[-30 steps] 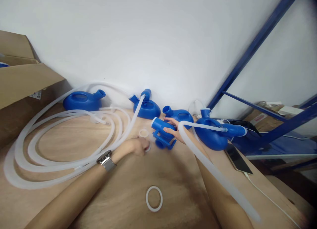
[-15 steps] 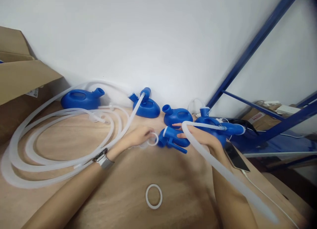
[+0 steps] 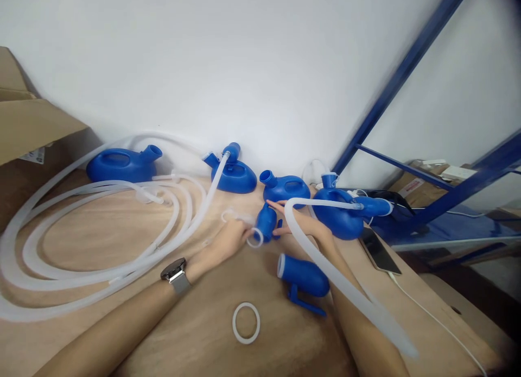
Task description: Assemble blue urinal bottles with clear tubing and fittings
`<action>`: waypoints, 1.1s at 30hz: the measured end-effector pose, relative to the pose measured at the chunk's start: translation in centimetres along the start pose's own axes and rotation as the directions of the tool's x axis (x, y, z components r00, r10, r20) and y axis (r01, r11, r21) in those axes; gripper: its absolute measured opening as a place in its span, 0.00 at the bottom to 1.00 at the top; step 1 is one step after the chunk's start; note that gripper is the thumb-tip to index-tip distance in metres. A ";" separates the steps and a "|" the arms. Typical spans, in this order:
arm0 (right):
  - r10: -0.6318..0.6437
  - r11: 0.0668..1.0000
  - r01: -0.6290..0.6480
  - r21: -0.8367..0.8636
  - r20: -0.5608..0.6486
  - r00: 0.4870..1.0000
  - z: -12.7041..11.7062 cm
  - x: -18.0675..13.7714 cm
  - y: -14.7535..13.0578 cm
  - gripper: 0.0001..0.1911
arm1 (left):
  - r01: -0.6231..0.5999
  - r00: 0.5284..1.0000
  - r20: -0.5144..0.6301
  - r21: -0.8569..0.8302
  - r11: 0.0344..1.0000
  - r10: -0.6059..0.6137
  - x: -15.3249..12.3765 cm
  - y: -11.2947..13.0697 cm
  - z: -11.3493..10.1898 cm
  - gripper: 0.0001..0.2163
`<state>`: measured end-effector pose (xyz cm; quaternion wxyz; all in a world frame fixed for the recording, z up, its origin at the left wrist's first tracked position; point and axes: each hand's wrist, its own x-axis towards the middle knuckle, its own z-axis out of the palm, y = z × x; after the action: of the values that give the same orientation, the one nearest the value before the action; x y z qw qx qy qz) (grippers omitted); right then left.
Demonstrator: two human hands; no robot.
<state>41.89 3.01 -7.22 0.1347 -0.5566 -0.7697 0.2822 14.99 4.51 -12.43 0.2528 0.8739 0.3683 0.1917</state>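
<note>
My left hand [image 3: 228, 239], a watch on its wrist, pinches a white ring [image 3: 256, 237] against the open end of a small blue tubular part [image 3: 266, 222]. My right hand [image 3: 299, 220] grips that part from the right side. A translucent hose [image 3: 342, 282] lies over my right forearm and runs to a blue bottle [image 3: 340, 218]. A larger blue cup-shaped piece with a handle [image 3: 304, 277] lies loose on the wooden table [image 3: 203, 306] beside my right arm. A second white ring [image 3: 246, 322] lies flat nearer to me.
Three more blue spouted bottles [image 3: 122, 165] [image 3: 235, 177] [image 3: 285, 188] stand along the white wall. Coiled translucent tubing [image 3: 93, 230] covers the table's left. A cardboard box [image 3: 28, 132] is far left. A phone [image 3: 376, 250] with cable and blue shelf frame [image 3: 407, 67] are right.
The handled blue piece has left my right hand and now lies on the table nearer me. My right hand holds the smaller blue part, with the ring brought to its mouth.
</note>
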 end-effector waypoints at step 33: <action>-0.341 0.834 0.000 -0.552 -0.516 0.786 3.7 -0.3 -10.5 0.31 | 0.056 0.870 -0.297 -0.732 0.679 -0.392 -0.4 4.5 -3.2 0.22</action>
<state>31.83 -0.64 -4.01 0.2380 -0.5563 -0.7835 -0.1414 15.49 2.43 -7.27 0.4999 0.5921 0.4206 0.4719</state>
